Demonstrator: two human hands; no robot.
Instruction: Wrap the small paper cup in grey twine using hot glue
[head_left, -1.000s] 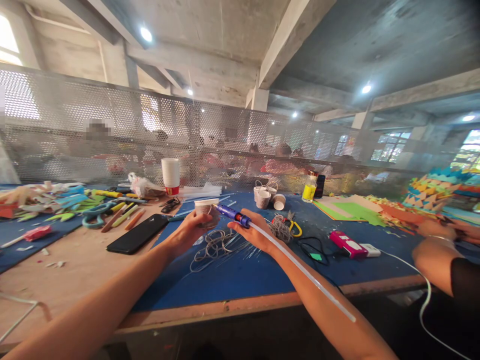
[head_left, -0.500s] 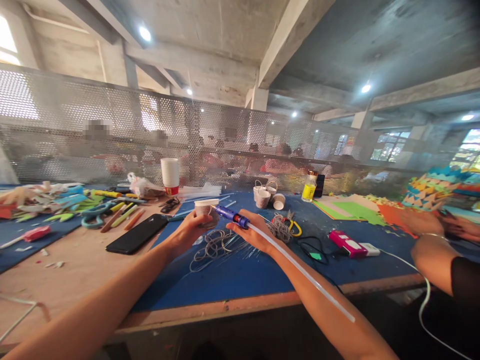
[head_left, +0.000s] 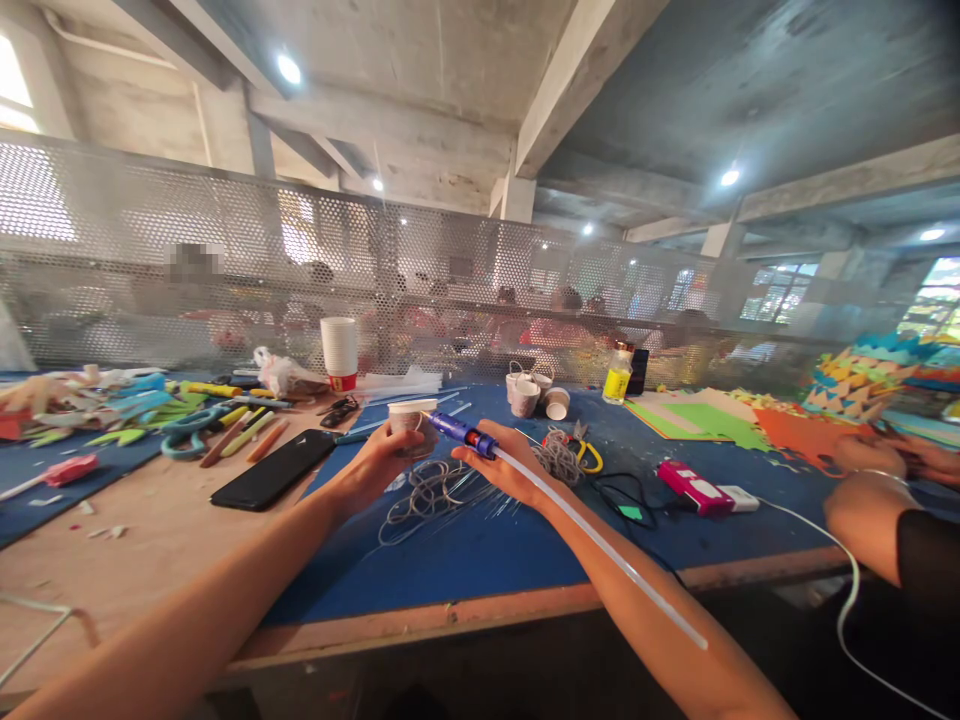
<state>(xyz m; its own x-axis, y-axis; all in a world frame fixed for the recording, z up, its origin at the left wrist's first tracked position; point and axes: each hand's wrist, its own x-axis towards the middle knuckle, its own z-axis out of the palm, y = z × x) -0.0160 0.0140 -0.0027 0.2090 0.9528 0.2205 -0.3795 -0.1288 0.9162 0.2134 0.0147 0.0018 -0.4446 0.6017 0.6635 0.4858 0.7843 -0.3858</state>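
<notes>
My left hand [head_left: 379, 462] is closed around a small paper cup [head_left: 412, 412] wrapped in grey cord, held upright above the table. In my right hand [head_left: 506, 465] is a blue glue gun [head_left: 463, 434], its nozzle at the cup's side just under the rim. A long clear glue stick [head_left: 600, 543] sticks out of the gun's back and runs along my right forearm. Beneath the hands lies a loose tangle of grey cord [head_left: 427, 500]. More cord [head_left: 559, 455] is heaped by yellow-handled scissors [head_left: 589, 457], right of my right hand.
Several cord-wrapped cups [head_left: 525, 397] stand behind my hands. At left are a black phone [head_left: 274, 470], blue scissors [head_left: 191, 432] and a stack of paper cups [head_left: 340, 350]. A yellow bottle [head_left: 618, 375] and pink power box [head_left: 696, 488] are at right, near another person's hands [head_left: 870, 490].
My hands, the cup and the glue gun hold almost the same position. At the far right, the other person's hands have shifted slightly.
</notes>
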